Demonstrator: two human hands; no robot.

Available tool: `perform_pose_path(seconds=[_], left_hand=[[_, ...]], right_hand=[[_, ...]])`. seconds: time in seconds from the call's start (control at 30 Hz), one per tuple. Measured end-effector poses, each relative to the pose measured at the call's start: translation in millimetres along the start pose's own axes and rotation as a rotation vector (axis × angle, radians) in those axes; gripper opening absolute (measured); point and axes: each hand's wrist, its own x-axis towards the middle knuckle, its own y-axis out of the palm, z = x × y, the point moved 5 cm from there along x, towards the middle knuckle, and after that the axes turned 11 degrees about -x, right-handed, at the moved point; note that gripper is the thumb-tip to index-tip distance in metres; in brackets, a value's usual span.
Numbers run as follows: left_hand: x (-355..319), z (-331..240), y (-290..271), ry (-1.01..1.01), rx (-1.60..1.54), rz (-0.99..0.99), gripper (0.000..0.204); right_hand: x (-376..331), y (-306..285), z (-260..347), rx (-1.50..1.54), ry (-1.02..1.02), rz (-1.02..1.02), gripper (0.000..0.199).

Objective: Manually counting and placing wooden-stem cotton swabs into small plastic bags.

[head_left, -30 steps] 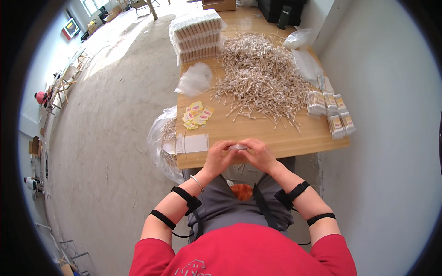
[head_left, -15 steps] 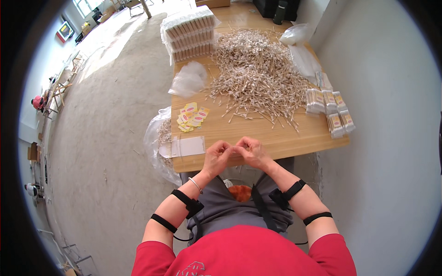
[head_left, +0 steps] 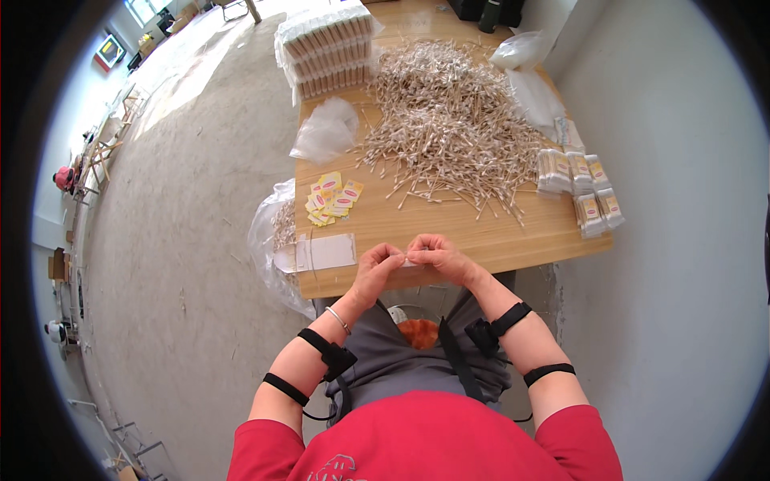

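Note:
Over the front edge of the wooden table [head_left: 481,258], my left hand [head_left: 375,268] and my right hand [head_left: 439,258] meet with thumbs and forefingers pinched. Between their fingertips is a thin whitish piece [head_left: 411,263], mostly covered by the fingers; its kind cannot be made out. Just left of my left hand lies a flat stack of white and clear plastic sleeves [head_left: 330,251]. Behind that is a loose pile of yellow-and-white printed cards [head_left: 330,199]. A large heap of cotton swabs [head_left: 449,120] spreads over the middle and back of the table.
Stacked swab bundles [head_left: 329,52] stand at the back left, with clear plastic bags [head_left: 325,132] in front. Filled swab packets [head_left: 573,172] sit at the right edge below more plastic bags [head_left: 529,92]. A bag of swabs [head_left: 277,232] hangs beside the left edge. A wall [head_left: 666,200] rises at right.
My right hand has turned slightly, its fingers now lying more flatly over the pinch. Both hands stay close together at the table's front edge. The view has shifted a little.

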Motion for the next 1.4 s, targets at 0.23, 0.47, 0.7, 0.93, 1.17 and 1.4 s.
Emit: perform_pose_path(seconds=[0.23,0.47,0.7,0.93,1.17,1.4], left_hand=[[0.8,4.2,-3.0,0.036,0.081,0.033,0.010],[0.2,-3.5,3.1,0.199,0.239,0.070,0.022],[-7.0,-14.7,16.8,0.383,0.459,0.072,0.023],[-12.4,-16.5,14.4,0.454,0.669,-0.070,0.021],[-7.7,-13.9,8.5,0.516,0.383,-0.061,0.020],[-0.8,-7.8,0.8,0.282,0.238,-0.026,0.017]], right_hand=[[-7.3,-0.9,7.1,-0.156,-0.095,-0.109,0.012],[-34.9,1.7,30.4,-0.569,-0.333,-0.422,0.021],[-37.2,-3.0,30.8,-0.661,-0.429,-0.414,0.027],[-39.7,9.1,42.6,-0.771,-0.360,-0.374,0.016],[-40.9,5.8,46.9,-0.790,-0.417,-0.426,0.018],[-28.2,-3.5,26.9,-0.469,-0.325,-0.362,0.016]])
